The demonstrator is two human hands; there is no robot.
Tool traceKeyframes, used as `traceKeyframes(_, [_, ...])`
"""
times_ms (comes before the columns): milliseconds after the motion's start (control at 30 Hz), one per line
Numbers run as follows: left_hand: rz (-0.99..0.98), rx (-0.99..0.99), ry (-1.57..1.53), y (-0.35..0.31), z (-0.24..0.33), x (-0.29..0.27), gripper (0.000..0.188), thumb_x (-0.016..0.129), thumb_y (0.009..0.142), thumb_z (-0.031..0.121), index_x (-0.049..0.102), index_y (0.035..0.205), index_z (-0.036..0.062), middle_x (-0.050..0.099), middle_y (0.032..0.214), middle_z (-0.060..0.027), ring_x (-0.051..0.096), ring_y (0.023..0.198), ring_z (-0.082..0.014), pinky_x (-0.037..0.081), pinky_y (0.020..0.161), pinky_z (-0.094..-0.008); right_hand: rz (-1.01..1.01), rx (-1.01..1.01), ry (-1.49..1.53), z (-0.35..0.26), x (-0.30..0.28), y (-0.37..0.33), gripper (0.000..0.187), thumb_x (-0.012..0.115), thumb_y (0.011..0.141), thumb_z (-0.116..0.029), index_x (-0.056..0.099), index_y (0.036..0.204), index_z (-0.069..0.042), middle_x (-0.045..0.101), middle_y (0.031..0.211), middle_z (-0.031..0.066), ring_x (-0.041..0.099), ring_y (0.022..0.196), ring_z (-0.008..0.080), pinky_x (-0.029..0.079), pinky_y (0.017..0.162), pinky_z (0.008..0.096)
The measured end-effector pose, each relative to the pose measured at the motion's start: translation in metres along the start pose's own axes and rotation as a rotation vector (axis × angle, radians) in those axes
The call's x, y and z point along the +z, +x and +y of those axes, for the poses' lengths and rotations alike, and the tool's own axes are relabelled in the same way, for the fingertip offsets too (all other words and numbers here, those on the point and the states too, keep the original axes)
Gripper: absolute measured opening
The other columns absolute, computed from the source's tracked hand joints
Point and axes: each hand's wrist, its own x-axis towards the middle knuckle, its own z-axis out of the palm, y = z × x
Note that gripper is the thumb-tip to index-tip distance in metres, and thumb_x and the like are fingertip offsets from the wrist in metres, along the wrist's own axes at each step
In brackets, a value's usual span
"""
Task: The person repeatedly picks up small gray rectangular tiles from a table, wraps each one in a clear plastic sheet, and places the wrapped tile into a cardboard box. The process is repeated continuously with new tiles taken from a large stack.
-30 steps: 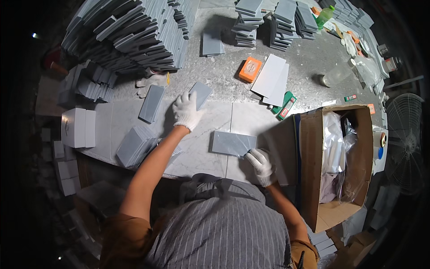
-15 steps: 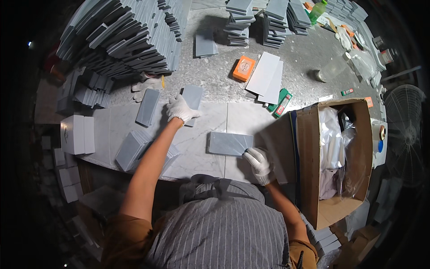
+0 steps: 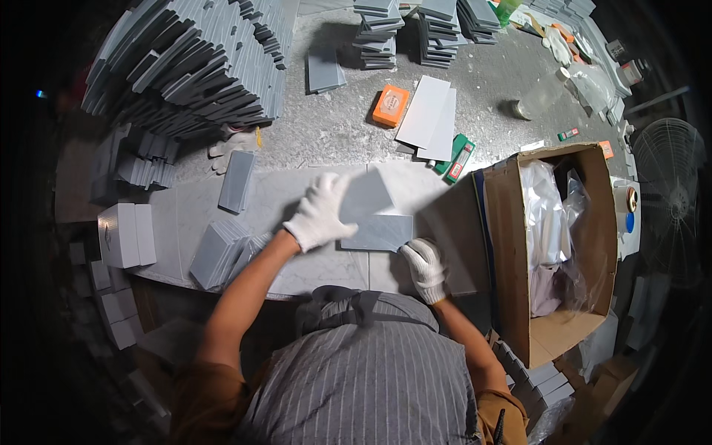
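Head view, from your left: a white box [image 3: 124, 236] sits near the table edge, then a leaning stack of grey tiles [image 3: 216, 252] and, just beyond it, a single grey tile [image 3: 237, 181] lying flat. Your gloved left hand [image 3: 319, 215], a little blurred, grips the raised tile [image 3: 368, 196] by its left side. That piece overlaps the upper edge of the flat tile [image 3: 380, 234] in front of you; you can't tell whether they touch. Your gloved right hand [image 3: 425, 270] is curled narrow at the flat tile's lower right corner; whether it pinches anything can't be told. Farther right stands an open cardboard box [image 3: 510, 263] holding clear plastic [image 3: 547, 222].
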Motion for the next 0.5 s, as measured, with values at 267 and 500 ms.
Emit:
traceKeyframes(267, [-0.185,0.265,0.247,-0.003,0.035,0.043,0.083,0.082,0.062,0.029,0.045,0.133,0.0055,0.047,0.122,-0.0187,0.048,0.115,-0.038,0.046,0.095,-0.0486,-0.134,0.158,-0.084,-0.007,-0.012,-0.014,0.034,0.076,0.075,-0.005,0.074,0.107,-0.016,0.069,0.108,0.008,0.065,0.101,0.0315,0.052,0.093,0.0444])
traceKeyframes(500, [-0.137,0.346,0.314,-0.002,0.035,0.056,0.078,0.083,0.062,0.029,0.047,0.127,0.0041,0.051,0.116,-0.0157,0.051,0.112,-0.0348,0.048,0.09,-0.0479,-0.14,0.104,0.044,-0.002,-0.02,-0.014,0.031,0.077,0.079,-0.007,0.073,0.11,-0.011,0.067,0.116,0.0098,0.063,0.111,0.0309,0.051,0.097,0.0425])
